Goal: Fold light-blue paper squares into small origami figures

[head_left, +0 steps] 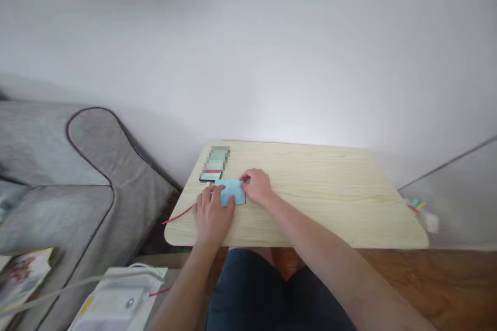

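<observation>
A small light-blue folded paper (234,192) lies on the left part of a pale wooden table (330,196). My left hand (210,213) rests flat on the paper's left edge, fingers stretched out over it. On the right, my right hand (257,186) presses the paper's right edge with curled fingers, and a bit of red shows at the fingertips. A phone (214,165) lies just beyond the paper. A thin red cord (178,215) runs off the table's left edge from under my left hand.
A grey sofa (77,181) stands to the left, with a magazine (23,274) on it. A white bag with cables (116,297) lies at the lower left. Small colourful items (421,212) sit past the table's right edge. A white wall is behind.
</observation>
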